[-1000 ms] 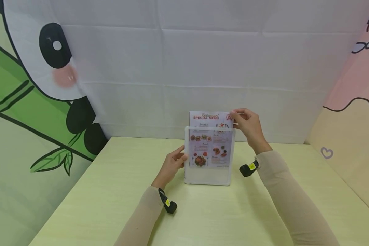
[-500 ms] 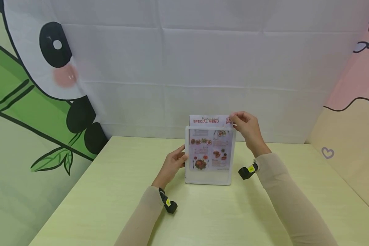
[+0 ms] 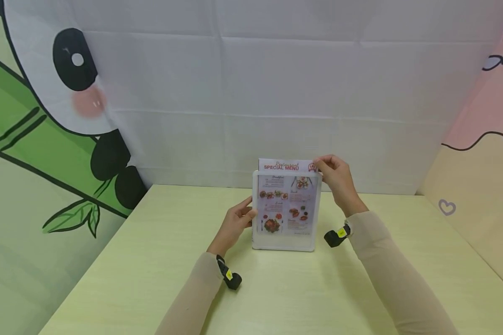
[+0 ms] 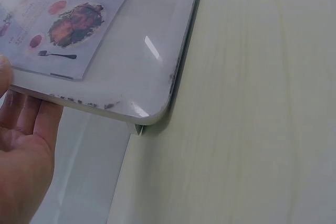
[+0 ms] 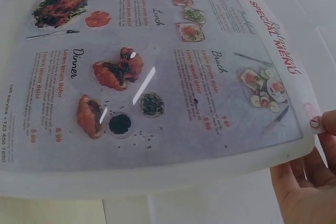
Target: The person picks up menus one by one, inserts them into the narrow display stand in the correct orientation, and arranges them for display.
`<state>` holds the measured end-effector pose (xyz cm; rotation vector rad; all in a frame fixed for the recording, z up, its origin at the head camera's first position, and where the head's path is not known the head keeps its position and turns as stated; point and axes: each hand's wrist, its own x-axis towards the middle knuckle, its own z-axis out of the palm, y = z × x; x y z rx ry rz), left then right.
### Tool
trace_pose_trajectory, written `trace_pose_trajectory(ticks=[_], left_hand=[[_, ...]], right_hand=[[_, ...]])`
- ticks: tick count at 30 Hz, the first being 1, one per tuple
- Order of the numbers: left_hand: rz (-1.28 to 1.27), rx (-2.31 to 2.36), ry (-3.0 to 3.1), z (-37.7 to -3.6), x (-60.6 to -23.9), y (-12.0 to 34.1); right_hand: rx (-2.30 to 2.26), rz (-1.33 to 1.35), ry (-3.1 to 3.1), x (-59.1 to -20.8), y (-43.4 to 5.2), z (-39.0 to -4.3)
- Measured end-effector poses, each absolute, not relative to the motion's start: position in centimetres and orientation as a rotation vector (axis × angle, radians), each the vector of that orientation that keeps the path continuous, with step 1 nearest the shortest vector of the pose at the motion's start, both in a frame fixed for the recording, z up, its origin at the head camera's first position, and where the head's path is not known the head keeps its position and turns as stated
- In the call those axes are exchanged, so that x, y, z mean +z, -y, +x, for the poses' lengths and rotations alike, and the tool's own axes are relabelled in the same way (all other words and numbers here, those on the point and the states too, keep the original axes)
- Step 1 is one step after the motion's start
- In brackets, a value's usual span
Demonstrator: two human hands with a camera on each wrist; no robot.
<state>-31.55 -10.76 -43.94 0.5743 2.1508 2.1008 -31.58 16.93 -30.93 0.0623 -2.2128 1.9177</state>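
A clear acrylic sign holder point(image 3: 286, 242) stands upright on the pale table point(image 3: 151, 260), its lower corner point(image 4: 152, 108) showing in the left wrist view. A printed menu sheet point(image 3: 287, 204) headed "SPECIAL MENU" sits inside it, its top strip sticking out above the rim. My right hand point(image 3: 333, 174) pinches the sheet's top right corner point(image 5: 314, 123). My left hand point(image 3: 236, 221) grips the holder's left edge, thumb on the front face. In the right wrist view the menu point(image 5: 152, 72) fills the frame behind the holder's clear face.
A white cloth backdrop point(image 3: 276, 93) hangs right behind the holder. A panda and bamboo banner point(image 3: 46, 116) lines the left side, a pink and tan panel point(image 3: 482, 158) the right. Black wrist cameras point(image 3: 230, 278) sit on both sleeves.
The menu sheet has slid further down into the holder, so less of its top strip shows. My right hand has come down with it. The left hand has stayed put.
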Motion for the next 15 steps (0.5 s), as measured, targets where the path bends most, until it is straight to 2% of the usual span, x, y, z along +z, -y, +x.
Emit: trace_pose_trajectory(ticks=[15], left_hand=[[0.569,2.082,-2.159,-31.63,-43.99,10.79]], right_hand=[[1.934,0.112,2.227,-31.81,-16.98,-31.42]])
